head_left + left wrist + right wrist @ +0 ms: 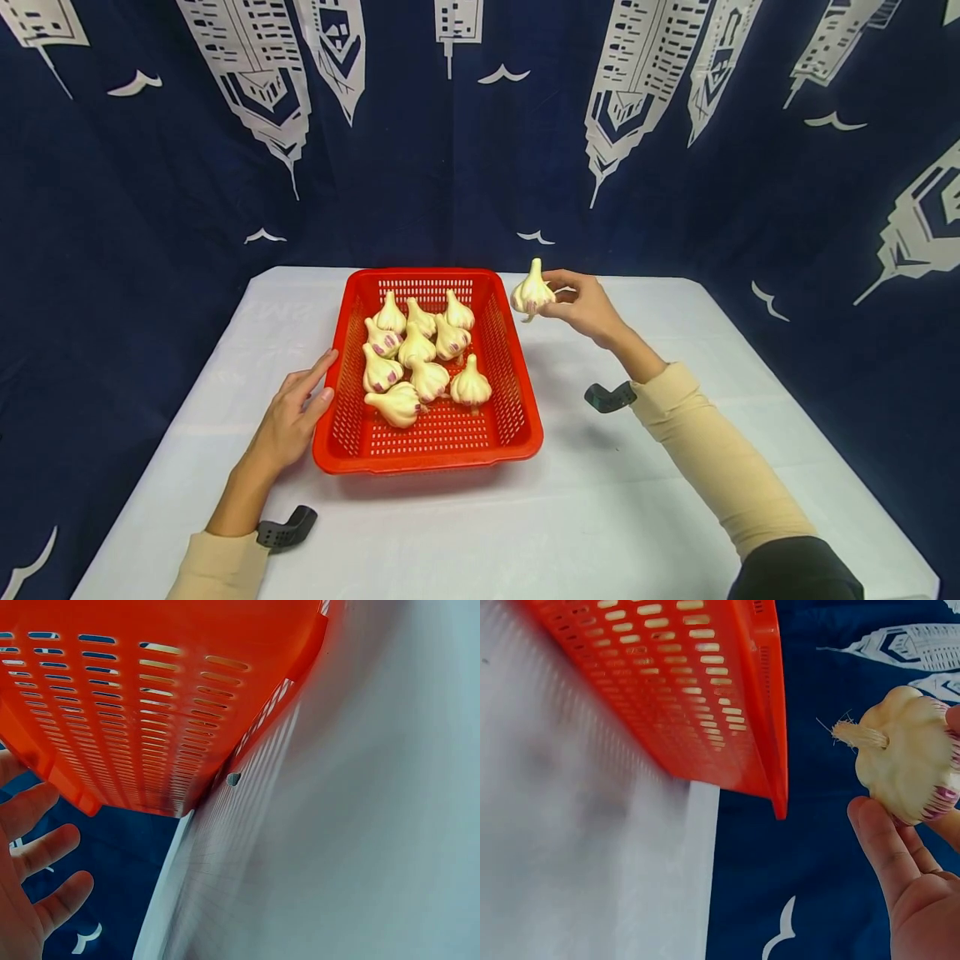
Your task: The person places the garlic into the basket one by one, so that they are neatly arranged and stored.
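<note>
In the head view a red perforated basket [438, 461] holds several garlic bulbs [429, 380], cream with purplish patches. My right hand [585, 308] pinches one garlic bulb [532, 290] by its side, stem up, just beyond the basket's right rim at the back. The right wrist view shows that garlic bulb [907, 750] between thumb and fingers, its stringy root end toward the camera. Along the basket's left rim rests my left hand [292, 417], fingers extended and touching it. The left wrist view catches those spread fingers [49, 847] beside the basket wall [150, 690].
A white-covered table [600, 500] carries the basket. Behind and around it hangs a dark blue cloth [480, 183] printed with white buildings and birds. A dark wrist device [288, 529] sits at the left cuff, another dark device [609, 398] at the right.
</note>
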`<state>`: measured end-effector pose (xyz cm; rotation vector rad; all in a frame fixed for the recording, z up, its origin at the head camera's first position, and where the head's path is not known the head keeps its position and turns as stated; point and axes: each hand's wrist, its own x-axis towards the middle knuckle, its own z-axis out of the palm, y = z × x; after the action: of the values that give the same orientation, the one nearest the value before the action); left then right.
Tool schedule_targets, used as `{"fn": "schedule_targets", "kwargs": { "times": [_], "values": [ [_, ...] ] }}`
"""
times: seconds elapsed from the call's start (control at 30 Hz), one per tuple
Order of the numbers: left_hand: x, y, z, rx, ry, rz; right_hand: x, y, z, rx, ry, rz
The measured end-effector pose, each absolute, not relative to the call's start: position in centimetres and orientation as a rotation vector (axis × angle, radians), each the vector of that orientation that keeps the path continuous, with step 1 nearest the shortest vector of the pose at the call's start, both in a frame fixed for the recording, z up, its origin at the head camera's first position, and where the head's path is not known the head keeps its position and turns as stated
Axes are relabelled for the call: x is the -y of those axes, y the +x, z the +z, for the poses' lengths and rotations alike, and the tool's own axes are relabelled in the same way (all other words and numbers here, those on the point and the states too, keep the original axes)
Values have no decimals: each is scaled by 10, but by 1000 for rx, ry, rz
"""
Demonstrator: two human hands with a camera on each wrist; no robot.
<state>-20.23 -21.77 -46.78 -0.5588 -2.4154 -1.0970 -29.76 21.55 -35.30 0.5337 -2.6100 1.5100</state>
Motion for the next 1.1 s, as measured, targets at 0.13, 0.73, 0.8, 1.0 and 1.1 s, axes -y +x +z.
{"fn": "schedule_targets", "kwargs": {
  "times": [0.13,0.73,0.8,1.0,1.1],
  "values": [
    [217,-201,-466,2415,-551,-1104,-209,-294,-350,2621,592,1509],
    [218,-202,-466,2426,-549,-1113,-180,-280,-337,2674,826,1530],
    [218,-202,-466,2430,-551,-1111,-177,-279,-336,2685,876,1525],
    [218,-203,-468,2439,-546,-1101,-166,-279,-337,2732,1109,1437],
    [218,-202,-467,2431,-549,-1102,-160,-279,-338,2754,1251,1393]
  ]
}}
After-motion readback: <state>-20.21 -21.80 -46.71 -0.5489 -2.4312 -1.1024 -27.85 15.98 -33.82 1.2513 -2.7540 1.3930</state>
